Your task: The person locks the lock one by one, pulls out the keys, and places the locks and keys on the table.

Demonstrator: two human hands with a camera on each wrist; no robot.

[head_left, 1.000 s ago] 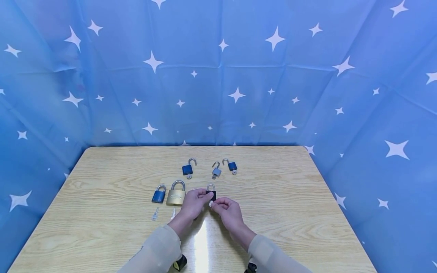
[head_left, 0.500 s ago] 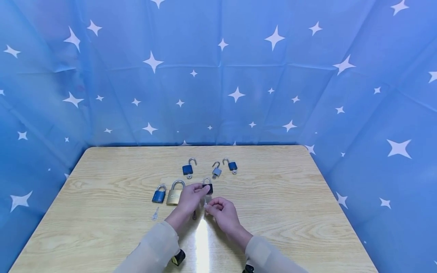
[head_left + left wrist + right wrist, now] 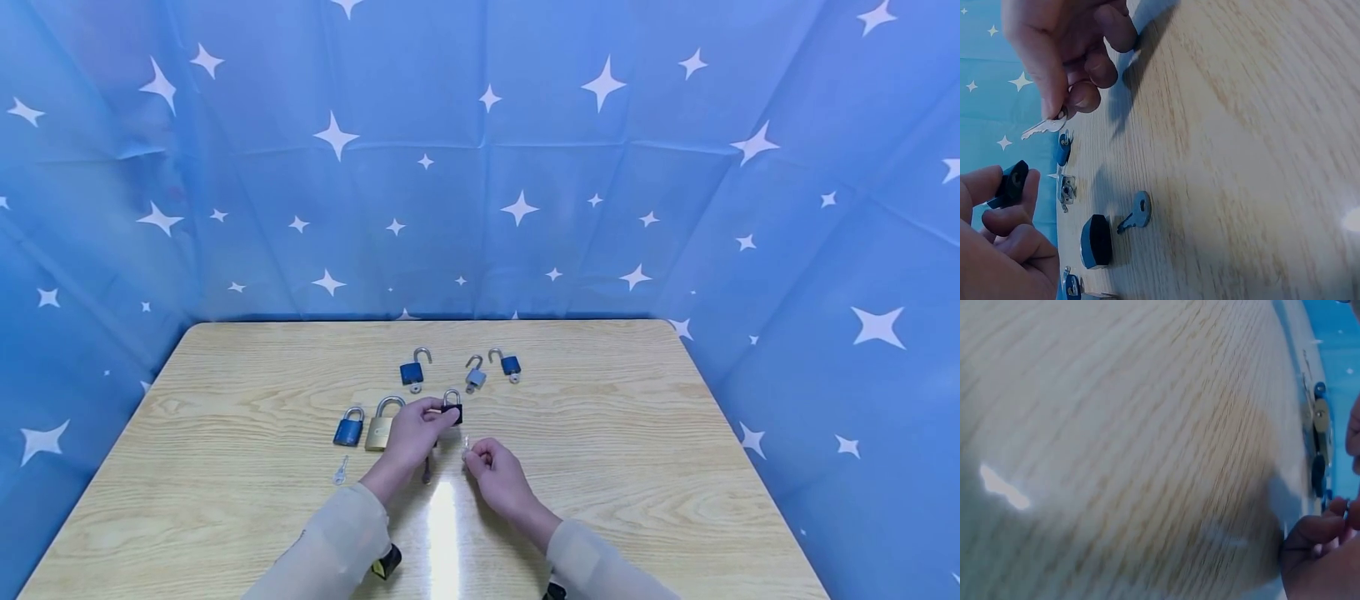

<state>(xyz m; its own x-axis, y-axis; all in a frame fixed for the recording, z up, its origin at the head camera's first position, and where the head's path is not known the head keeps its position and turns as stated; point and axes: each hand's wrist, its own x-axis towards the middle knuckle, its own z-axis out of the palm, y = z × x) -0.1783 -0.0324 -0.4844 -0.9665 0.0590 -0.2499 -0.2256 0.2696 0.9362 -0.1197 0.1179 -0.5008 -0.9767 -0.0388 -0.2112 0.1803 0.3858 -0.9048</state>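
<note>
A small black padlock (image 3: 452,412) with its shackle closed is held between the thumb and fingers of my left hand (image 3: 410,435). My right hand (image 3: 498,479) pinches a small silver key (image 3: 1044,127) between thumb and fingertips. In the left wrist view the key is apart from the padlock, its toothed end pointing toward it. Below my left hand, a dark padlock (image 3: 1094,242) stands on the table with a key (image 3: 1141,209) lying beside it; the head view mostly hides that padlock. In the right wrist view, my right hand shows only at the edge.
Left of my left hand are a brass padlock (image 3: 378,433), partly covered, and a blue padlock (image 3: 348,432) with a key (image 3: 341,471) before it. Farther back lie two blue padlocks (image 3: 412,372) (image 3: 511,365) and a grey one (image 3: 476,377), shackles open, keys inserted.
The key was at the black padlock's underside and has come away from it. My left hand moved slightly left and back with the padlock; my right hand moved toward me with the key.
</note>
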